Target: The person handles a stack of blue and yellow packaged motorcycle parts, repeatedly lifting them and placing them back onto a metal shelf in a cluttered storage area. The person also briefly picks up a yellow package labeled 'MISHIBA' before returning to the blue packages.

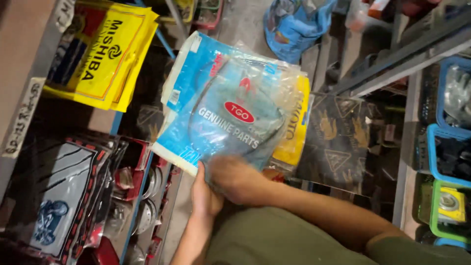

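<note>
A stack of flat plastic packets (230, 103) — blue ones on top, a yellow one behind — is held at its lower edge and fans up and away from both hands. The left hand (203, 196) is closed under the bottom edge, while the right hand (235, 179) is clamped on the front packet's lower corner — slightly nearer to it, though blurred.

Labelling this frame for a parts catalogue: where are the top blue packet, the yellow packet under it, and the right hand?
top blue packet (230, 113), head view, clear front.
yellow packet (294, 132), head view, exposed right edge.
right hand (235, 179), head view, back.
</note>
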